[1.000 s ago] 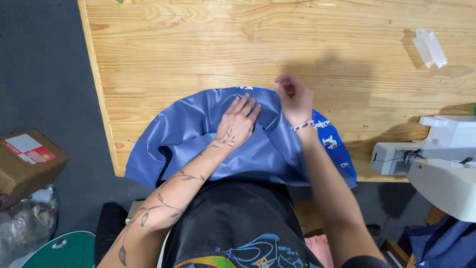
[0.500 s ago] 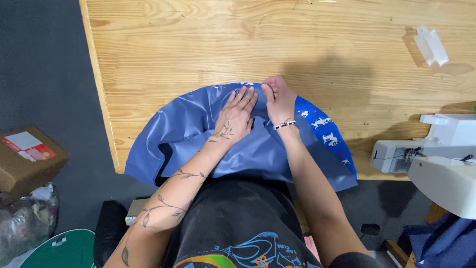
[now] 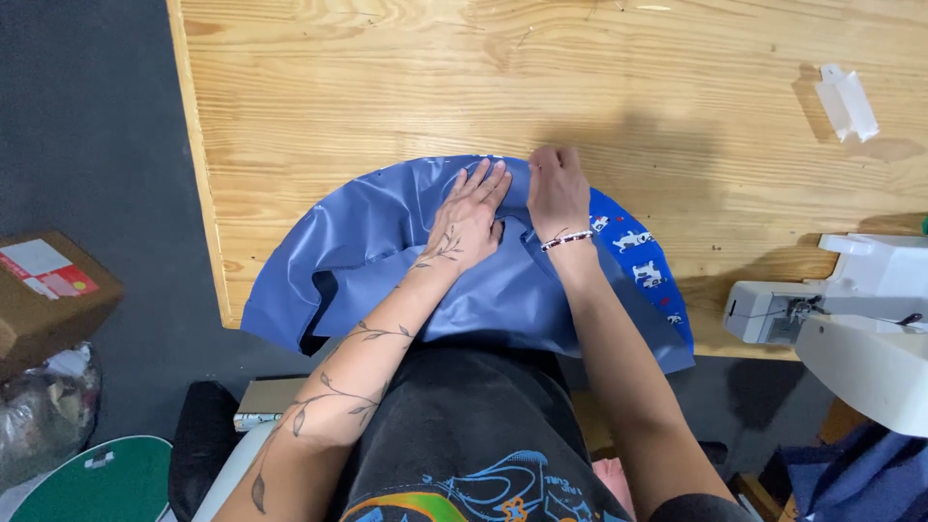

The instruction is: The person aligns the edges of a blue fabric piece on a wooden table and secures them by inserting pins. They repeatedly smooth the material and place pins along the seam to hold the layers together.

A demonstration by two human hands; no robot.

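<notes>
The fingers of the left hand lie flat and together on the blue fabric. The right hand is closed in a fist, pressing the same fabric at the near edge of the wooden bench. A brown cardboard box with a red and white label sits on the floor at left.

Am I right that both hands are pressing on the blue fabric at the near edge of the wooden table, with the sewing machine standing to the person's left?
Not quite: the head view shows the sewing machine on the person's right. Both the left hand and right hand do press on the blue fabric at the wooden table edge.
</notes>
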